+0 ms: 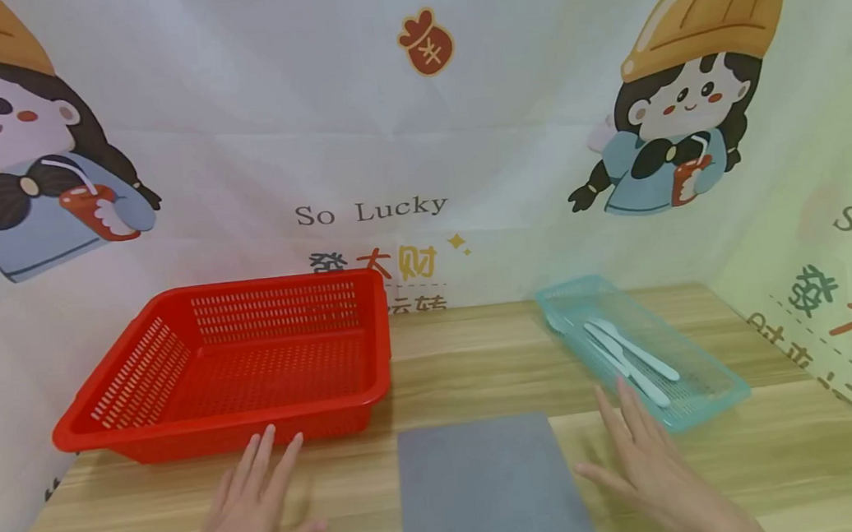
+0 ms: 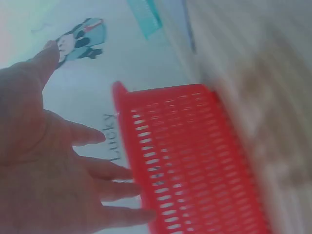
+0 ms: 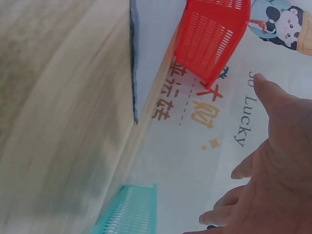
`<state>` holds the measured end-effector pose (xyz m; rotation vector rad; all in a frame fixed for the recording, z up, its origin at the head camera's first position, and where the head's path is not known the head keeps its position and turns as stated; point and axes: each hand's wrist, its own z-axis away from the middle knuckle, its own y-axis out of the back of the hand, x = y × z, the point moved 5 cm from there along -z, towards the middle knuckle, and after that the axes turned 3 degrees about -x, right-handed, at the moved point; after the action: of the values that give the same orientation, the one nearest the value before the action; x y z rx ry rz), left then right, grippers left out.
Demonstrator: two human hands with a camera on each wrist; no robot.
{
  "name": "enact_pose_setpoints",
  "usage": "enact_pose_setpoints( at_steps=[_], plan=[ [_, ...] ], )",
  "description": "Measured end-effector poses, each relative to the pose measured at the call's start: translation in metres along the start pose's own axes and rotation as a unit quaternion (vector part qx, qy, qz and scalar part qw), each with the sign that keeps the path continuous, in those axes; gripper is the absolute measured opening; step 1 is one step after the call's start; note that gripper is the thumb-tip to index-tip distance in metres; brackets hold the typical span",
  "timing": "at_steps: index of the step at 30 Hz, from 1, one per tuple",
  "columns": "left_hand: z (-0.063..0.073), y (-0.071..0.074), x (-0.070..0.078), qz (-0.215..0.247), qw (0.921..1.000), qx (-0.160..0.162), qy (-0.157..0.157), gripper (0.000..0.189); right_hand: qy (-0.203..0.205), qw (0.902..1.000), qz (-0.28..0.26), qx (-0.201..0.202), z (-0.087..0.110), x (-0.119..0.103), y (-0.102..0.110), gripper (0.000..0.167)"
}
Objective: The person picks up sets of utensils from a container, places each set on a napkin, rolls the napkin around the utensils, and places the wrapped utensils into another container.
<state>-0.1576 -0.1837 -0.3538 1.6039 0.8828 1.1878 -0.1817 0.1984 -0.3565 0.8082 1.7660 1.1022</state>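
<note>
- Between the red basket (image 1: 207, 428) and turquoise basket (image 1: 724, 389), bare tabletop (image 1: 470, 370) gives a passage back to the printed cloth (image 1: 507, 153) — a barrier behind.
- The flat gray mat (image 1: 486, 484) leaves room overhead, side to side.
- Ahead of the left fingers (image 1: 261, 455), the red basket's wall blocks low travel — its top is open.
- Near the right fingers (image 1: 631, 408), the turquoise rim and white cutlery (image 1: 650, 386) obstruct.

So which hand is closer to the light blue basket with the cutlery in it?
Right: the right hand is by the near left side of the light blue basket, while the left hand is across the grey mat, in front of the red basket.
</note>
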Motion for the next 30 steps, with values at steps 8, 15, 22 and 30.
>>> enact_pose_setpoints(
  at_steps=[8,15,22,30],
  plan=[
    [-0.011,0.022,0.038,0.041,0.9937,0.032,-0.099,0.079,0.038,0.9991,-0.013,0.009,-0.011,-0.015,0.011,0.082],
    [-0.022,0.007,0.061,0.019,0.9691,0.091,-0.228,0.074,0.070,0.9971,0.031,-0.007,-0.018,-0.027,0.002,0.081],
    [-0.032,-0.020,0.068,0.039,0.9745,-0.023,-0.220,0.073,0.117,0.9917,0.043,-0.029,-0.020,-0.031,-0.015,0.078],
    [-0.039,-0.049,0.076,0.018,0.9685,-0.147,-0.200,0.065,0.155,0.9764,0.066,-0.135,-0.023,-0.037,-0.034,0.077]
  ],
)
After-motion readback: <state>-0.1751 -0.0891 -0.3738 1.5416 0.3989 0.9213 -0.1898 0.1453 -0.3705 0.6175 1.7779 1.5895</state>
